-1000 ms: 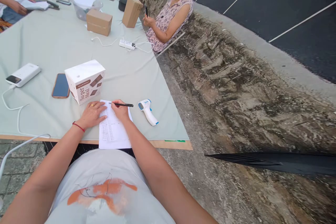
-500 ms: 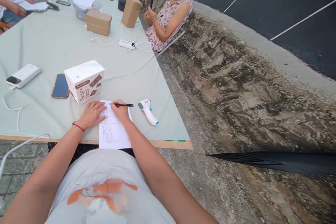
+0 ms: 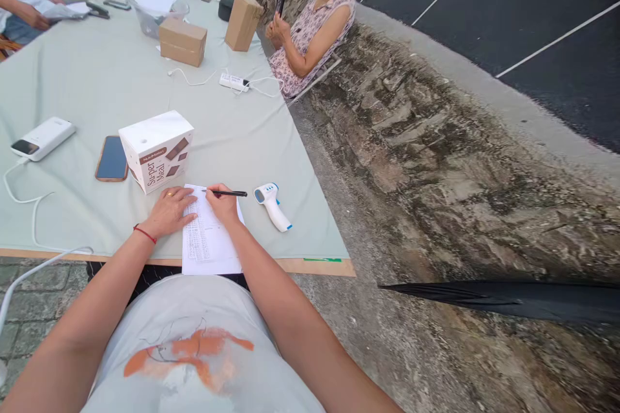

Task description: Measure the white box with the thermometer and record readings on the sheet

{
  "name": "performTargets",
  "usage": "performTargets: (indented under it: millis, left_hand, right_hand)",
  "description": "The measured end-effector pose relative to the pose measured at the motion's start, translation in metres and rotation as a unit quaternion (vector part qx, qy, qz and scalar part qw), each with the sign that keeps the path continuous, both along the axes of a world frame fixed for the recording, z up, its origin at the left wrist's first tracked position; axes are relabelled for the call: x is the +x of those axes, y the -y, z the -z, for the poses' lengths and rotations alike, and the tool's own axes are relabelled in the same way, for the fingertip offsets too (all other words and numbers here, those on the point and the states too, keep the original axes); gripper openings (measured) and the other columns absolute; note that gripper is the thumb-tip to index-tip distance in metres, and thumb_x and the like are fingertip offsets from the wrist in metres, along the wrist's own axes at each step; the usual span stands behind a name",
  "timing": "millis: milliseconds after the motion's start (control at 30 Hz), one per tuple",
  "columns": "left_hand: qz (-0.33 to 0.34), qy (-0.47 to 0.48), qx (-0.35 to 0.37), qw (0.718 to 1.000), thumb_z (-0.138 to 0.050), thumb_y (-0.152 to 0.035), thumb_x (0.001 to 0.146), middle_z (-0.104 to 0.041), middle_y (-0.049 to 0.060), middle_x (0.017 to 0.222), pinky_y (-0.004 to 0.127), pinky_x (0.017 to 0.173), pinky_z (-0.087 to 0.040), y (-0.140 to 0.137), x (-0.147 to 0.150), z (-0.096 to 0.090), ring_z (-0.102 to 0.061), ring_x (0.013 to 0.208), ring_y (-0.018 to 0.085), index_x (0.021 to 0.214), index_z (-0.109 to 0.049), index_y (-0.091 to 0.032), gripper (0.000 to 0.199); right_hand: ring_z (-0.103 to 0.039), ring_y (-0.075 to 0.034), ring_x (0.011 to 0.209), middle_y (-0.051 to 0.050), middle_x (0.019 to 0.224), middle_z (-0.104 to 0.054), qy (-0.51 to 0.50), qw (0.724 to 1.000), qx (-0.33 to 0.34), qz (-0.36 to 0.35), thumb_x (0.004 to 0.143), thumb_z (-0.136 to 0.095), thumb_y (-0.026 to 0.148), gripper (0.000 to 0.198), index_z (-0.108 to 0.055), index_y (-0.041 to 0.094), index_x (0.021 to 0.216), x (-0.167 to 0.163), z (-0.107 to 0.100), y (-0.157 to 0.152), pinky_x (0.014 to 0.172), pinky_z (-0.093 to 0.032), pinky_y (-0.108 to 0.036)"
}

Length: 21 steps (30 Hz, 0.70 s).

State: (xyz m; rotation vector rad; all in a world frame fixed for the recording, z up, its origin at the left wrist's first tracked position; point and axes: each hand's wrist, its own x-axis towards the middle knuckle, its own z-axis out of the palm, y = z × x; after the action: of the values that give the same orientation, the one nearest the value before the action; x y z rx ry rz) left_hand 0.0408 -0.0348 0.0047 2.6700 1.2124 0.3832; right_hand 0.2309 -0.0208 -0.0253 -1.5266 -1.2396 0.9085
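Note:
My right hand (image 3: 223, 206) grips a black pen (image 3: 231, 193), its tip at the upper part of a white sheet of paper (image 3: 217, 251) with rows of small writing. My left hand (image 3: 170, 211) lies flat with fingers spread across the sheet's left edge. Just beyond that hand stands a white box (image 3: 157, 148) with brown print reading "Super Meal". Behind the box's left side a phone (image 3: 111, 158) rests face up. To the right of the pen lies a white and blue infrared thermometer (image 3: 273, 206).
A white power bank (image 3: 44, 139) with a cable is at the left. Farther back are cardboard boxes (image 3: 182, 42), a small white device (image 3: 234, 82) with cables and a plastic basket (image 3: 150, 24). A person (image 3: 314, 39) holding a phone sits at the right edge; two others sit at the far end.
My hands, the pen and the paper stay almost in place. At the far left, the seated person's papers have shifted, and the person at the far end has moved their hands slightly.

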Motion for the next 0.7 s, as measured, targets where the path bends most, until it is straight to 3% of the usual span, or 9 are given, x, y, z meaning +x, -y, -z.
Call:
performTargets:
  millis: [700]
  left_hand:
    - [0.001, -0.012, 0.003, 1.000, -0.048, -0.046, 0.095, -0.057, 0.014, 0.140, 0.054, 0.106, -0.038, -0.0001, 0.0000, -0.0010, -0.048, 0.129, 0.034, 0.128, -0.060, -0.018, 0.046]
  right_hand:
    - [-0.060, -0.018, 0.072, 0.003, 0.074, -0.067, 0.009, 1.000, -0.005, -0.003, 0.072, -0.057, 0.037, 0.013, -0.062, 0.025, 0.075, 0.0003, 0.0009, -0.0013, 0.075, -0.048, -0.032]
